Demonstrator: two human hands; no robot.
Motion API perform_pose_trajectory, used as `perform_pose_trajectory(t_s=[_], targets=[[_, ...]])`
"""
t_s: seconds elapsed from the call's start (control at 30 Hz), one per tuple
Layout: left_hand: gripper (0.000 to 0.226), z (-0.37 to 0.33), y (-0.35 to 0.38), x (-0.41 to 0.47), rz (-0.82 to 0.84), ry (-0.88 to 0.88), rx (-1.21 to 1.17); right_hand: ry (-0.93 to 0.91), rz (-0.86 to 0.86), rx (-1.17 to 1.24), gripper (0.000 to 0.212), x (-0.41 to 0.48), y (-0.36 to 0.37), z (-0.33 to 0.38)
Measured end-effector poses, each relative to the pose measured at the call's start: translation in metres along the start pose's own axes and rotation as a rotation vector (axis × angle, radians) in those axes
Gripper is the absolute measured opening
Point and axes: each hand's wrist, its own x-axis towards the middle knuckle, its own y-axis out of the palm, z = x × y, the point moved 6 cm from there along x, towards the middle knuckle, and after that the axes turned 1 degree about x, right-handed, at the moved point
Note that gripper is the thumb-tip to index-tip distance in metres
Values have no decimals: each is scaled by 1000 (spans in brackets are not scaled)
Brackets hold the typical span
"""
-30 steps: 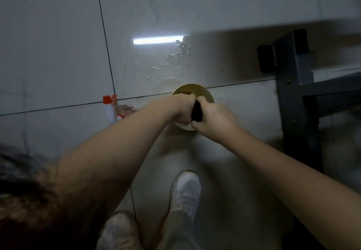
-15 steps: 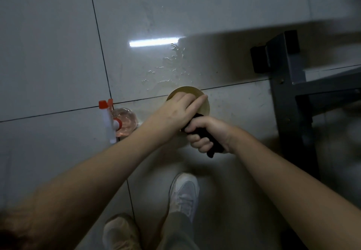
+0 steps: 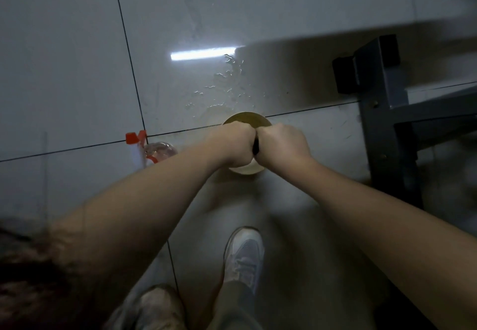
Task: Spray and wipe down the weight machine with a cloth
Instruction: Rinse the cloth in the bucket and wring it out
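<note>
Orange-capped bottle (image 3: 140, 149) stands on the floor (image 3: 64, 71) at your left, parked within reach. Your left hand (image 3: 232, 146) and right hand (image 3: 282, 144) both clench the dark cloth (image 3: 255, 147) between them over the bowl (image 3: 247, 117), probably wringing it; the machine (image 3: 382, 113) stands right, untouched.

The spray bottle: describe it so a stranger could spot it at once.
Start at the grey tiled floor, where two dark grout lines cross left of the yellowish bowl in mid-frame. The spray bottle sits at that crossing, partly hidden by the left forearm. It alone has an orange-red spray head over a clear body.
</note>
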Motion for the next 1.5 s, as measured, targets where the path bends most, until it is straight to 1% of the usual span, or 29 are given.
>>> perform_pose_trajectory(t_s=[0.07,0.13,0.23,0.3,0.37,0.43,0.5,0.53,0.57,0.63,0.67,0.77,0.8,0.83,0.87,0.9,0.97,1.03,1.1,1.17,1.23,1.3,1.33,1.37,1.4,1.47,1.5], targets=[[18,-1,1,4,34,0,-130,-71,-44,-69,17,4,-1,0],[13,1,1,3,44,-15,-226,-124,-70,-103,16,9,-2,1],[26,12,8,4,126,-103,-395,-215,-119,-110,12,10,0,4],[26,17,13,4,200,-131,-450,-231,-136,-93,11,9,2,6],[22,21,16,4,263,-145,-445,-212,-107,-69,12,8,6,7],[14,25,20,3,325,-159,-420,-220,-65,-12,25,3,11,7],[14,28,24,0,391,-180,-355,-252,-31,79,44,-8,16,9],[15,29,25,-1,412,-180,-329,-246,-9,132,51,-12,18,9],[15,27,26,0,413,-171,-327,-225,-1,183,53,-16,19,9],[13,23,23,4,341,-155,-339,-116,-11,312,46,-20,19,0],[19,21,17,4,262,-152,-315,-36,-8,401,41,-22,18,-5],[71,20,2,-1,-26,-146,-190,143,38,621,20,-28,24,-16],[76,17,-2,-7,-146,-81,-167,188,66,687,10,-29,28,-18],[71,10,-6,-16,-295,47,-125,245,99,781,5,-30,31,-20],[64,2,-7,-26,-435,208,-59,315,142,905,7,-32,34,-23],[59,-4,-7,-37,-548,350,8,381,208,1058,10,-34,37,-24],[55,-10,6,-49,-630,522,145,451,438,1391,17,-38,42,-19],[48,-8,9,-52,-703,605,235,412,730,1642,23,-44,42,-6],[39,-10,1,-58,-785,691,245,286,980,1710,29,-51,37,7],[32,-18,-9,-65,-835,793,245,148,1142,1679,36,-57,31,16],[27,-26,-20,-72,-859,877,269,77,1220,1651,40,-61,24,19],[26,-33,-27,-77,-791,930,333,78,1253,1611,35,-64,18,18],[27,-35,-28,-77,-742,936,384,87,1256,1570,26,-65,15,17],[28,-36,-28,-76,-696,927,431,103,1240,1519,15,-66,13,17],[30,-36,-29,-74,-641,901,462,128,1204,1479,11,-66,12,16],[31,-32,-29,-69,-558,828,529,183,1096,1448,18,-64,14,16],[27,-32,-30,-66,-526,795,571,206,1017,1436,22,-62,14,15]])
